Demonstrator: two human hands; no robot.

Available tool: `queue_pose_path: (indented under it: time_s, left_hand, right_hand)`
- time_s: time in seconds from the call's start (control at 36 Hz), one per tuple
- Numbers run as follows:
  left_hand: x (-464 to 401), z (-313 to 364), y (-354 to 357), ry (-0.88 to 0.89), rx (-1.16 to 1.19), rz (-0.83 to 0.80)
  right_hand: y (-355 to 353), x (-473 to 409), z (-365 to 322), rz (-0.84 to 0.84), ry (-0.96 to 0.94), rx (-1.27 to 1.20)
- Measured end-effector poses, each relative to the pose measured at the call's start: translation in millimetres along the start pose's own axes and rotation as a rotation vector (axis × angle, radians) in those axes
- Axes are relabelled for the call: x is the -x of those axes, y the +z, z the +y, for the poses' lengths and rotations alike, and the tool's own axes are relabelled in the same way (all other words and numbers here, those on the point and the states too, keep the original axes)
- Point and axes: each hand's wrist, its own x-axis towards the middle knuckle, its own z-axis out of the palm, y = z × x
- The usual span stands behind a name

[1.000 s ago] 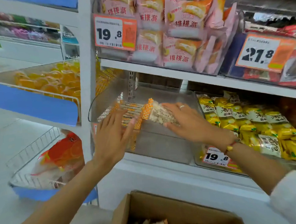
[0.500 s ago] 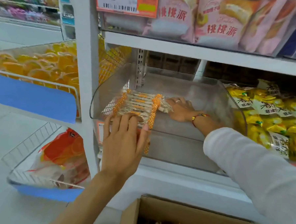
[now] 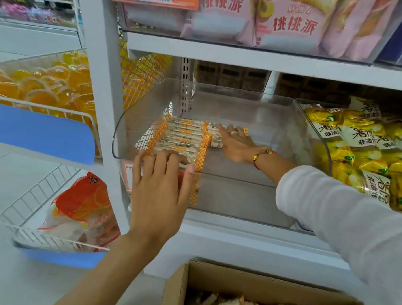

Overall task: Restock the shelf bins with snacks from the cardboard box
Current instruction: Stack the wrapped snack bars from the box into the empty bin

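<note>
At the far left, a wire basket [image 3: 47, 221] holding an orange-and-white bag is seen below a bin of orange jelly cups [image 3: 36, 86]; neither belongs to the step in hand.

Next comes the left hand [image 3: 160, 189], laid flat with fingers straight and spread against the near edge of the row of snack bars [image 3: 180, 139]. Nothing is gripped; the packets are only pressed and steadied from the front. The row lies in the front left corner of the clear shelf bin [image 3: 231, 174], the orange-checked wrapper ends lined up on either side.

To its right, the right hand [image 3: 236, 143] is reached into the bin, fingers extended and resting against the right end of the row. It appears open, with nothing held.

The step is judged to be the squaring of the row. It would be done well if the packets were nudged together from both sides with light, even pressure, so that none is tipped or buckled, and if the row were kept tight against the bin's left wall so that room is left for more rows.

Further right, yellow snack packs [image 3: 369, 148] fill the neighbouring bin. Below, the cardboard box [image 3: 248, 282] stands open with more bars inside, so the task is judged to be at an early stage.
</note>
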Motion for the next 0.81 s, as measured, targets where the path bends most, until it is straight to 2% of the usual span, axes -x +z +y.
queue_pose_path:
  time_s: [0.11,0.19,0.28,0.36,0.47,0.67,0.81]
  left_hand:
    - [0.7,0.8,-0.1,-0.009,0.010,0.004]
    - [0.8,0.8,-0.7,-0.019,0.002,-0.016]
    - [0.6,0.9,-0.8,-0.017,0.004,-0.017]
    - [0.4,1.3,-0.3,-0.017,0.016,-0.005]
    - [0.5,1.6,0.2,-0.016,0.025,0.003]
    - [0.5,-0.2,-0.8,-0.006,0.027,-0.004]
    - [0.8,-0.7,-2.9,0.006,0.033,0.004]
  right_hand:
    - [1.1,-3.3,3.0,0.049,0.020,-0.091]
    - [2.0,-4.4,0.7,0.110,-0.004,-0.028]
    - [-2.7,-5.5,-0.6,0.293,-0.043,0.110]
    - [-6.7,-4.6,-1.6,0.432,-0.082,0.116]
    - [-5.7,-4.8,-4.8,0.391,-0.140,0.068]
    - [-11.5,4.8,-4.8,0.432,-0.169,0.078]
    - [-18.6,10.6,-0.1,0.351,-0.158,-0.030]
